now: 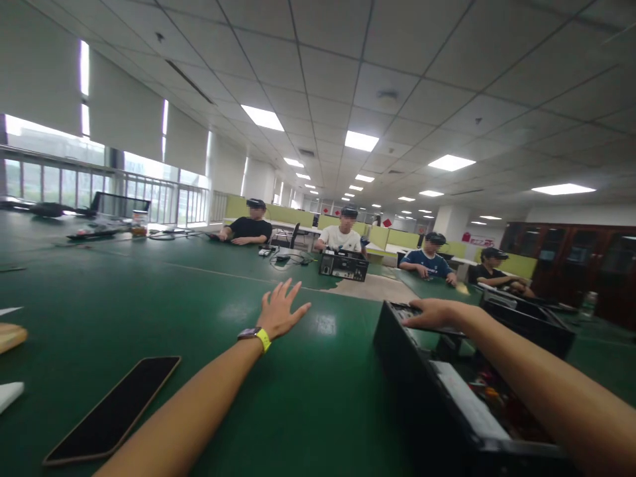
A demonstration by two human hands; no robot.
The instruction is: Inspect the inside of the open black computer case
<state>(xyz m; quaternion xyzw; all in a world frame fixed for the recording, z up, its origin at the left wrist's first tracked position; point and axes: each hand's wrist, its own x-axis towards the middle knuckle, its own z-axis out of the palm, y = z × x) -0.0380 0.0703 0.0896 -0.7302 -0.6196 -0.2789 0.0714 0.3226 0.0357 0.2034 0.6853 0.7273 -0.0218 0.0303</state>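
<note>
Computer case (412, 381); blurred shirt lettering (435, 261)

This is a large open-plan office. Yellow-green cubicle partitions (407, 240) divide the floor beyond the long green bench (318, 397), with a black chair (293, 236) in front of them. Overhead, a grid of ceiling tiles (328, 26) holds flat light panels (362, 141). Partly lowered roller blinds (129, 106) shade windows (54, 136) on the left; glass-fronted wooden cabinets (571, 258) line the right.

Blinds (126, 109) overhang windows (54, 142); ceiling lights (362, 141) glow; brown cabinets (574, 262) stand far right.
</note>
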